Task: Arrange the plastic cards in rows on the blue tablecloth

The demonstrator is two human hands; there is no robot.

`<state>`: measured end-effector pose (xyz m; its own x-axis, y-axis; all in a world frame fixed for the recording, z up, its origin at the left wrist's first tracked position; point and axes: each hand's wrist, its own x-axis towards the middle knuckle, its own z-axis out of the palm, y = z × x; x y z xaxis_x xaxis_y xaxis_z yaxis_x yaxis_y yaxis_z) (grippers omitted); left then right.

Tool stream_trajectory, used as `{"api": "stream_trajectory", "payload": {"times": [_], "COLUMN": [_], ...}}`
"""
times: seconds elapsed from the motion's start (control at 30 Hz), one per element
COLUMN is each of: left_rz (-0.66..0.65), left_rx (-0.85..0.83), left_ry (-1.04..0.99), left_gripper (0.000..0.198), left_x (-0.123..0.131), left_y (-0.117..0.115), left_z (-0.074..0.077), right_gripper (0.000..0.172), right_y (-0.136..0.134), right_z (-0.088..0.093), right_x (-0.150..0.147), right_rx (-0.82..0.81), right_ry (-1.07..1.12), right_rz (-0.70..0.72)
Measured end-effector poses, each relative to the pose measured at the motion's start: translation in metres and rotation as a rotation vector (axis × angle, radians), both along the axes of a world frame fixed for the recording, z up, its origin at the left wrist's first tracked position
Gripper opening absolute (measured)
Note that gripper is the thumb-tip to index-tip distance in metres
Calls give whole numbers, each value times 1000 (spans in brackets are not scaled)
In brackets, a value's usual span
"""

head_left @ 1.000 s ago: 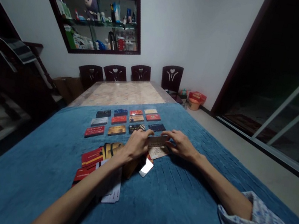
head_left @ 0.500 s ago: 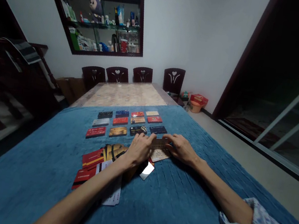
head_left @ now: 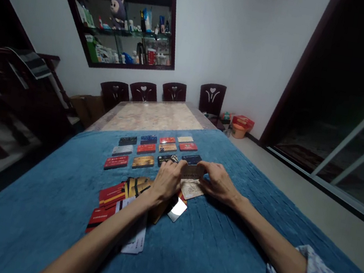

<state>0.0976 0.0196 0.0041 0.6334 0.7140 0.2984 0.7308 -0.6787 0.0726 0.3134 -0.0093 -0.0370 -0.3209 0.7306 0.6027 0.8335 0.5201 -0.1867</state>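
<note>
Between my two hands stands a tilted card [head_left: 192,171], its face dim and brownish. My left hand [head_left: 168,178] pinches its left end, and my right hand [head_left: 217,179] grips the right end. Just below it a cream card [head_left: 191,188] lies on the blue cloth [head_left: 206,243]. Beyond my fingers, cards are laid out in rows, among them a dark blue card [head_left: 192,159], a black card [head_left: 167,159] and a gold card [head_left: 143,161]. Under my left forearm spreads a loose pile of red cards [head_left: 111,194], gold and white ones, partly hidden. A shiny white card [head_left: 177,209] sits by my left wrist.
The cloth covers the near part of a marble-topped table [head_left: 157,116]. Dark wooden chairs [head_left: 143,91] stand at its far end. A wall niche [head_left: 123,29] holds bottles and a plush toy. An orange bucket [head_left: 238,131] is on the floor at right.
The card between my hands has tipped more upright, and my left hand has shifted slightly left. The laid-out rows of cards stay as they were.
</note>
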Motion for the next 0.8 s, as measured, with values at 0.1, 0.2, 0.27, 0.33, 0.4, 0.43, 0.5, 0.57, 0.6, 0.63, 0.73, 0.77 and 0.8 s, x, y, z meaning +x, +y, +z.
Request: {"api": "stream_trajectory", "payload": {"times": [0.1,0.2,0.27,0.33,0.4,0.43,0.5,0.57,0.6,0.63,0.73,0.77,0.8], "left_rz": [-4,-3,3,7,14,18,28,44,54,62,73,72,69], "left_rx": [-6,-2,10,33,61,73,87,96,99,102,118,122,123], "left_ry": [-18,-9,6,14,14,13,16,20,23,28,41,46,51], "left_gripper": [39,40,42,43,45,46,47,47,46,44,42,42,43], "left_x": [0,1,2,3,4,4,4,4,3,3,3,3,3], "left_y": [0,-2,-3,-3,-3,-3,-2,-1,-1,0,2,2,3], "left_z": [0,0,-1,-2,-4,-5,-7,-8,-8,-8,-6,-5,-4], "right_gripper": [42,40,38,37,38,39,40,41,41,40,38,38,38], "right_y": [1,2,3,3,3,3,2,1,1,1,3,3,4], "right_z": [-1,-2,-3,-4,-4,-3,-2,0,2,4,10,12,13], "right_x": [-2,-3,-3,-3,-4,-5,-6,-7,-8,-8,-8,-7,-6], "right_rx": [17,38,58,86,110,117,122,118,115,110,94,92,94], "right_ry": [-24,-49,-52,-50,-55,-61,-75,-93,-103,-117,-171,-188,-202], "right_rz": [-24,-38,-49,-64,-77,-80,-85,-89,-92,-98,-118,-123,-128]}}
